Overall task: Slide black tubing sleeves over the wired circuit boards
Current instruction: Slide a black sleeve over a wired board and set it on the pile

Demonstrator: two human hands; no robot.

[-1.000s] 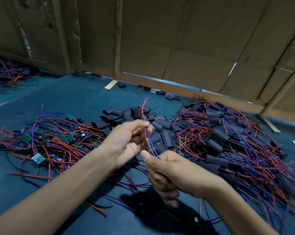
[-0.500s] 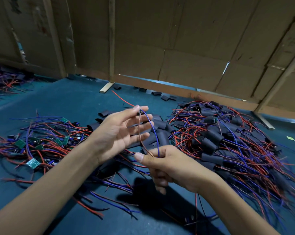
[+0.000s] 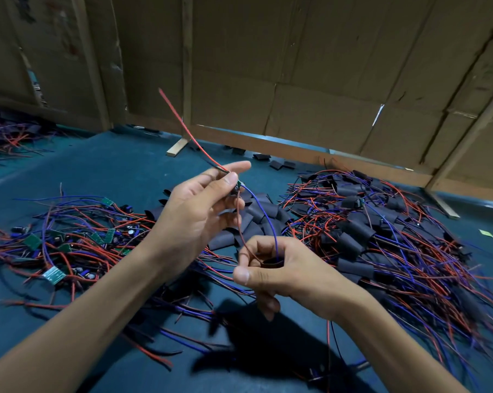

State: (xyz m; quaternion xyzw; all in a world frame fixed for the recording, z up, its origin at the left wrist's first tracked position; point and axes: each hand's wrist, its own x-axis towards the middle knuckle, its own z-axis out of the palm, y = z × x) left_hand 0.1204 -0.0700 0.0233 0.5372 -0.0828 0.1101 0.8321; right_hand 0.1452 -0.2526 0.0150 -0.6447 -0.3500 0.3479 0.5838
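2 hands work above a teal table [image 3: 103,165]. The left hand [image 3: 194,214] pinches 1 small board [image 3: 237,186] at thumb and fingertips, index finger straight; 1 red wire [image 3: 182,123] rises from it. A blue wire [image 3: 265,217] and a brown wire [image 3: 241,222] drop into 1 black sleeve [image 3: 271,262] gripped in the right hand [image 3: 282,272]. 3 piles lie below: bare boards [image 3: 69,239] left, loose sleeves [image 3: 256,219] centre, sleeved boards [image 3: 381,236] right.

The counter [image 3: 120,165] is deep teal. Loose wires [image 3: 409,251] run red, blue and purple (a few brownish). The tubing sleeves [image 3: 256,214] are matte black, the small circuit boards [image 3: 32,241] green, one pale mint. Behind stands plain brown cardboard [image 3: 296,66].
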